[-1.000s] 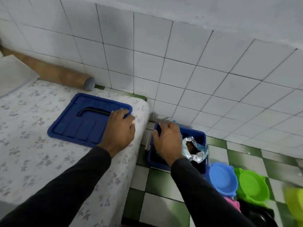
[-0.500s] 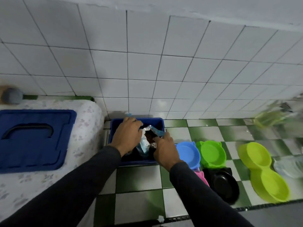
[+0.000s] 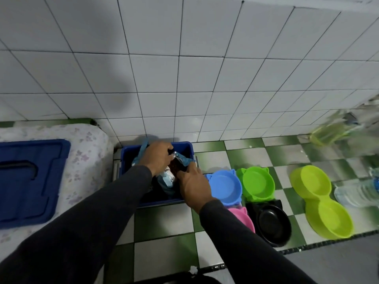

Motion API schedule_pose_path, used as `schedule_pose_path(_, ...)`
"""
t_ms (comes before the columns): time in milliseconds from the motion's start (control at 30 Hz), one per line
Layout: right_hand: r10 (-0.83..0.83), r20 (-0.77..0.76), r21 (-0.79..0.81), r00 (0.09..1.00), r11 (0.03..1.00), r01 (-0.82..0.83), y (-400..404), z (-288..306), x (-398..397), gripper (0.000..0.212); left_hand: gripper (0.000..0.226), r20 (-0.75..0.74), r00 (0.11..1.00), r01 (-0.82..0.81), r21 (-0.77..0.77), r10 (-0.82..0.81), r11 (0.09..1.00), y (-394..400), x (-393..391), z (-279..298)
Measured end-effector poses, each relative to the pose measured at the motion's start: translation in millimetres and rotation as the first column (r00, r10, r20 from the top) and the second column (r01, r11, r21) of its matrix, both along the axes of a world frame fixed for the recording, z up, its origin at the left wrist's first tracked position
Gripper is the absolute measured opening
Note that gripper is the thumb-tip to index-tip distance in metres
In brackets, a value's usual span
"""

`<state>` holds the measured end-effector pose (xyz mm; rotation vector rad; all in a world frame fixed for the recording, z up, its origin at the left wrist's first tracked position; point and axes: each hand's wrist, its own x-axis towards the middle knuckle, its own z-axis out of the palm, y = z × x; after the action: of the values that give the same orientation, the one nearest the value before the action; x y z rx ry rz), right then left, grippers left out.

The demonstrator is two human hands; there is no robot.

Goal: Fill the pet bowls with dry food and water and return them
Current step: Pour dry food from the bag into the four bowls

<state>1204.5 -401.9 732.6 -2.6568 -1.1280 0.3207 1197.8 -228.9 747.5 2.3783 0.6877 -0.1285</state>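
The blue bin (image 3: 131, 160) stands open on the floor, its lid (image 3: 30, 181) lying on the bed. Every bowl is bare: double lime (image 3: 320, 201), blue (image 3: 224, 186), green (image 3: 257, 182), black (image 3: 272, 224). Both hands, left (image 3: 156, 158) and right (image 3: 193, 186), have their grip clamped on the food bag (image 3: 174, 168) inside the bin. Filling hasn't begun, I reckon.
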Motion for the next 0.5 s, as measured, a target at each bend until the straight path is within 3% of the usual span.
schedule_pose_path(167, 0.06, 0.025, 0.027, 0.998, 0.998, -0.061, -5, 3, -1, 0.022, 0.023, 0.025, 0.998, -0.053, 0.019, 0.052, 0.998, 5, 8, 0)
schedule_pose_path(333, -0.036, 0.088, 0.058, 0.995, 0.998, 0.031, -7, 4, -5, 0.021, 0.018, 0.11, 0.994, -0.023, 0.084, 0.014, 0.996, 17, 4, 6)
schedule_pose_path(500, -0.264, 0.076, 0.102, 0.962, 0.961, 0.256, 2, 10, -19, 0.053, 0.019, 0.065, 0.997, 0.031, 0.123, -0.039, 0.992, 16, -4, 4)
